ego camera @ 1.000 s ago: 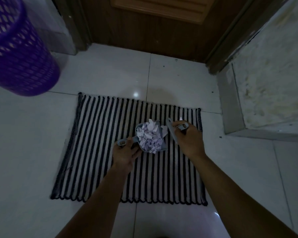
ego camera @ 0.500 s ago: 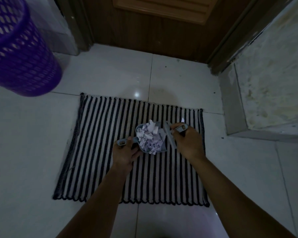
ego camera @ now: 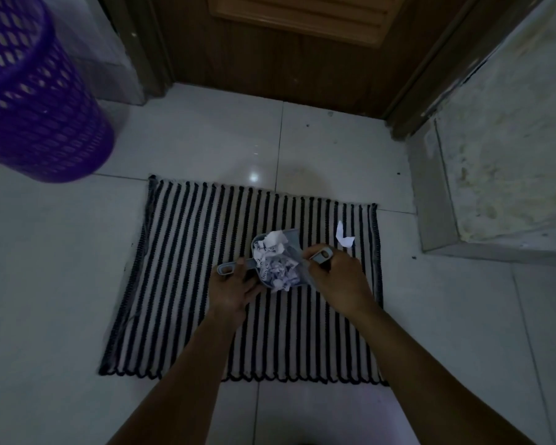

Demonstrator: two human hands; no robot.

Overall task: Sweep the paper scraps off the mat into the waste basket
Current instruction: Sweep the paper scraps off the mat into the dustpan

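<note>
A black-and-white striped mat point(ego camera: 187, 277) lies on the tiled floor. My left hand point(ego camera: 233, 292) grips the handle of a small grey dustpan point(ego camera: 292, 239) heaped with crumpled paper scraps point(ego camera: 275, 260). My right hand point(ego camera: 337, 281) grips a small grey brush point(ego camera: 320, 255) against the pan's right edge. One loose white scrap point(ego camera: 344, 236) lies on the mat just right of the pan, near the mat's right border. A purple mesh waste basket point(ego camera: 29, 101) stands at the far left on the floor, well apart from the mat.
A wooden door point(ego camera: 286, 43) closes off the far side. A raised rough stone ledge point(ego camera: 511, 149) runs along the right, close to the mat's corner. White floor tiles point(ego camera: 45, 268) surround the mat.
My right hand with the brush has drawn in against the pan's right edge. A single white scrap now shows on the mat to the right of the pan.
</note>
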